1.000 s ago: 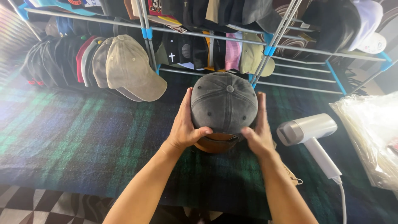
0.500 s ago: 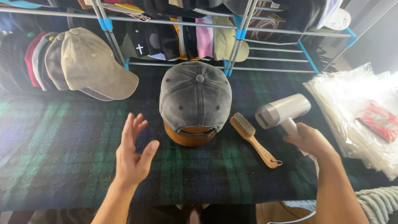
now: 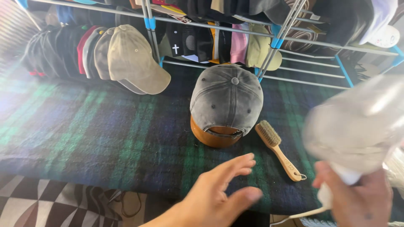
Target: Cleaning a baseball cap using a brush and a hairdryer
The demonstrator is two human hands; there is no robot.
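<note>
On the plaid blanket (image 3: 105,138) of dark green and blue that covers the table, we see a washed grey baseball cap (image 3: 227,98) sitting over a rounded tan form (image 3: 212,138), whose lower edge shows under the cap's back strap. It stands upright near the middle of the view, just in front of a metal rack (image 3: 303,44) with blue joints. Just beside the cap on its right lies a wooden-handled brush (image 3: 277,149), bristles up, its handle pointing towards us and a small metal ring at the end.

Our left hand (image 3: 219,195) hovers low in the foreground, palm down, fingers spread and slightly blurred — it holds nothing and is apart from the cap, nearer to us than the cap's back edge. Our right hand (image 3: 357,197) sits at the lower right, closed around the white handle of a handheld steamer (image 3: 357,122); the steamer's head is a pale, strongly blurred shape that fills much of the right side, and a white cord (image 3: 301,215) trails from below the hand along the blanket's front edge.

To the left a row of caps (image 3: 63,50) stands packed on edge, fronted by a khaki cap (image 3: 134,59) whose brim points down towards the blanket. More caps (image 3: 219,40) — black, pink, pale yellow — hang on the rack behind. Below the table edge we see a black-and-white patterned floor (image 3: 38,206).
</note>
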